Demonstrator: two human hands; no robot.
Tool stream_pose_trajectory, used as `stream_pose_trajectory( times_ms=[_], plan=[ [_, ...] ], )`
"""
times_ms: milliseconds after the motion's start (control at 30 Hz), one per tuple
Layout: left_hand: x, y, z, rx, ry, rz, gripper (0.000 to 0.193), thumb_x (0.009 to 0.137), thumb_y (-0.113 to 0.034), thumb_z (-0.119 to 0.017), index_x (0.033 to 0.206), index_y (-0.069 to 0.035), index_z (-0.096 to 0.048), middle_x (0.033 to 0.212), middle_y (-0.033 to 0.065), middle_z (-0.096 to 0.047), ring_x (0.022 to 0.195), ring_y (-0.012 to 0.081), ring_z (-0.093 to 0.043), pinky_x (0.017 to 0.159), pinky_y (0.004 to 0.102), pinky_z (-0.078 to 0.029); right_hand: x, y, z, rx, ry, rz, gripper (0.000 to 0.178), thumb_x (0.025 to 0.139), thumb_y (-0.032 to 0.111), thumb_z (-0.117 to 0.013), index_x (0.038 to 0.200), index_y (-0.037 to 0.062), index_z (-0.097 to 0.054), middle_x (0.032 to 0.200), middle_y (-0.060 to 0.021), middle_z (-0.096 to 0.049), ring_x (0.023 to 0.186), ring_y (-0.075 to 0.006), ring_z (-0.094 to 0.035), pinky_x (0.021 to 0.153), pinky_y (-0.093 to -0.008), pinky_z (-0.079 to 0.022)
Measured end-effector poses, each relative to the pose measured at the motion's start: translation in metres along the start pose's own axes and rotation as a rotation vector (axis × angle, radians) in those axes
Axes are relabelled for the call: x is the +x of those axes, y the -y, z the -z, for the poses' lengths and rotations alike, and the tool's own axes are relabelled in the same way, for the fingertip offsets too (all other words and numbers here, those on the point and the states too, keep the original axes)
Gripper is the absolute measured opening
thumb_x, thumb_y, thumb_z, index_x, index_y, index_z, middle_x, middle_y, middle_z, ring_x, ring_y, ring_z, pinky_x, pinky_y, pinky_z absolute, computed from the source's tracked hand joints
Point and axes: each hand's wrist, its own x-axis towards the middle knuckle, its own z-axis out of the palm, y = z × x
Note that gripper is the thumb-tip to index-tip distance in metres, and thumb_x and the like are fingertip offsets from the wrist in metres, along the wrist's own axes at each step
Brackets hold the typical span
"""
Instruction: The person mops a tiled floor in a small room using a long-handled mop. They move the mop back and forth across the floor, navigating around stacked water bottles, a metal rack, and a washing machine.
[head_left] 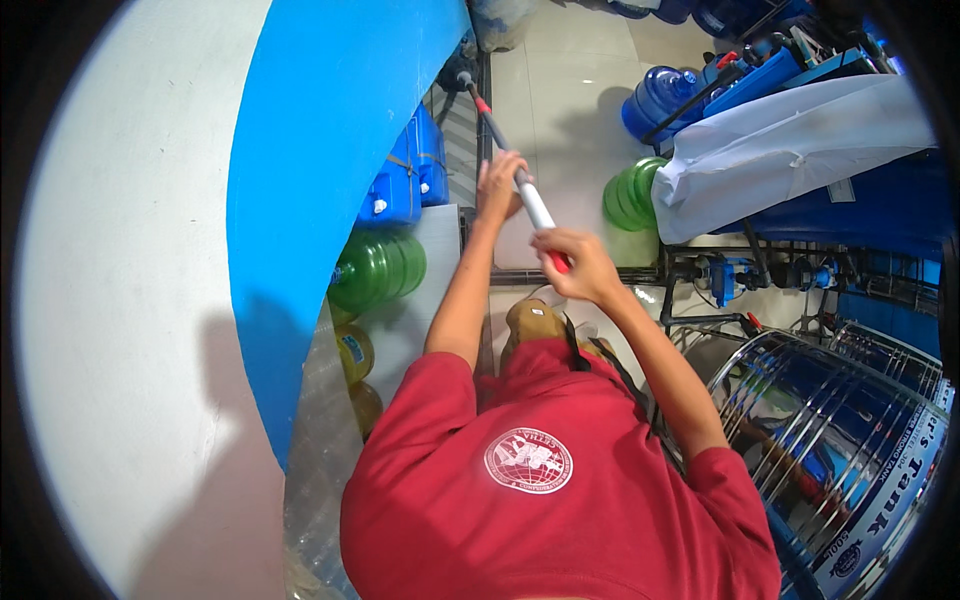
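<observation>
A long pole point(537, 208) with white and grey sections and red parts slants away from me toward the far left. My right hand point(580, 263) is wrapped round its near end, by the red tip. Farther up, my left hand point(503, 186) grips it around the grey section. The pole's far end lies in a dark spot beside the blue wall, and what is fixed there cannot be made out. Left of my left hand are blue water containers point(398, 185) and a green round bottle point(380, 270).
Shiny steel tanks point(840, 440) stand at my right, below black pipework point(790, 270). A white cloth point(770, 160) covers something blue. Green point(632, 195) and blue point(660, 103) water jugs sit on the tiled floor point(570, 90). The blue and white wall point(290, 150) bounds the left.
</observation>
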Motion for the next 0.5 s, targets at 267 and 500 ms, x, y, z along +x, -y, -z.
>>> stream_pose_trajectory(
  times_ms=[267,500],
  plan=[
    [-0.009,-0.043,-0.027,-0.035,0.052,-0.068,0.016,0.075,-0.021,-0.068,0.075,-0.008,-0.058,0.082,0.0120,-0.060,0.088,0.0335,-0.059,0.084,0.0475,-0.046,-0.077,0.059,0.083,0.171,-0.172,0.014,0.007,0.073,-0.004,-0.056,0.072,-0.0037,-0.063,0.076,-0.0137,-0.066,0.067,-0.0205,-0.065,0.066,-0.0285,-0.052],
    [-0.066,-0.102,-0.036,-0.050,0.201,-0.051,0.019,0.073,-0.020,-0.064,0.062,-0.005,-0.059,0.066,0.0183,-0.060,0.068,0.0390,-0.060,0.062,0.0471,-0.049,-0.136,0.104,0.121,0.286,-0.478,-0.043,0.026,0.087,0.000,-0.044,0.067,-0.0071,-0.059,0.072,-0.0137,-0.065,0.057,-0.0151,-0.060,0.052,-0.0250,-0.052]
  ],
)
